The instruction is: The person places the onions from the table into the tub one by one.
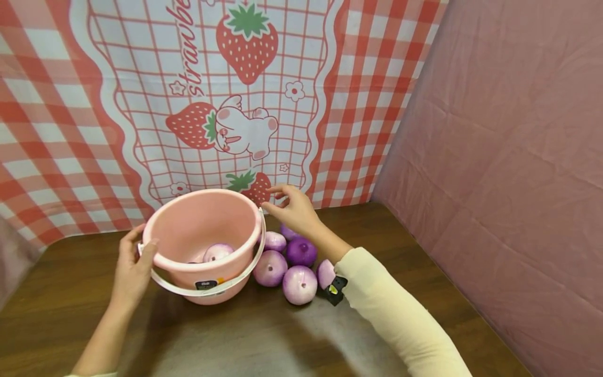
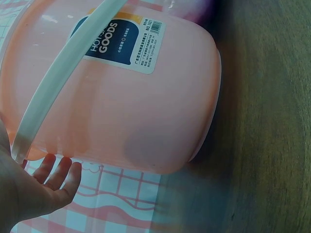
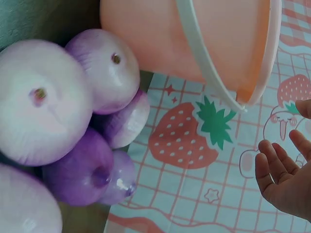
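A pink plastic bucket (image 1: 181, 220) stands on the table, its white handle (image 1: 181, 289) folded down across the front. My left hand (image 1: 131, 264) grips the bucket's left rim, thumb over the edge and fingers outside. Inside lies a pale purple onion (image 1: 218, 252), with part of something darker beside it. Just beyond the right rim, my right hand (image 1: 298, 212) hovers with loosely bent fingers; the right wrist view shows it apart from the bucket and holding nothing. Below that hand, several onions sit clustered against the bucket's right side, including a deep purple onion (image 1: 301, 252) and a whitish onion (image 1: 300, 286).
A strawberry-print cloth (image 1: 294, 120) hangs behind the brown wooden table (image 1: 391, 251). Pink fabric (image 1: 494, 131) forms the right side. A black device (image 1: 335, 290) on my right wrist partly covers a light purple onion (image 1: 325, 272).
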Motion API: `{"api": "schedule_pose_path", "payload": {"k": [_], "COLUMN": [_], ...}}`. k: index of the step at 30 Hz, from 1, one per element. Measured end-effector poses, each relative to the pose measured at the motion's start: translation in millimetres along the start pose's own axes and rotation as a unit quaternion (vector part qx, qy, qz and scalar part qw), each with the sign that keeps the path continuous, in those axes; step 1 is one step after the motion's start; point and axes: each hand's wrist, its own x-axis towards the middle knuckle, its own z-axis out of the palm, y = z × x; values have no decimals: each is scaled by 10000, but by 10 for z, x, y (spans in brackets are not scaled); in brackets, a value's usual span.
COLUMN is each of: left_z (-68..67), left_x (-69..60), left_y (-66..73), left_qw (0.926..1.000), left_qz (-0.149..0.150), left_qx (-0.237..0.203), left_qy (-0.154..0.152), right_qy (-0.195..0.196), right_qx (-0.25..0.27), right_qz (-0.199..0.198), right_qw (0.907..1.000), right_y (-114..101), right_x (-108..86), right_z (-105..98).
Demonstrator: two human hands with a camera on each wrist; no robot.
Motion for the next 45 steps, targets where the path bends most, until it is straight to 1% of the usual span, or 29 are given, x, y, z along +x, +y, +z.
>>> {"api": "schedule_pose_path", "payload": {"k": [3, 7, 11, 18, 25, 34, 38, 45], "left_z": [-3, -11, -14, -3, -1, 1, 0, 4], "left_x": [1, 3, 5, -2, -6, -12, -8, -7], "left_y": [3, 3, -5, -3, 1, 17, 15, 11], "left_qw": [9999, 9998, 10000, 9999, 9999, 9999, 10000, 10000], "left_qz": [-79, -112, -64, 55, 97, 9, 16, 37], "left_qx": [79, 150, 48, -75, -80, -138, -58, -37], "left_qy": [24, 24, -2, -40, -37, 23, 2, 8], "right_qy": [10, 56, 42, 27, -68, -214, -287, -602], "right_qx": [11, -14, -144, -228, -310, -439, -543, -615], "right_qz": [37, 75, 102, 337, 523, 660, 692, 736], "right_qw": [10000, 10000, 9998, 9992, 9981, 9966, 9957, 9936], "right_y": [68, 151, 236, 398, 556, 716, 805, 926], "right_x": [-30, -69, -115, -212, -299, -428, -472, -569], "right_z": [-27, -62, -99, -179, -252, -342, -378, -419]}}
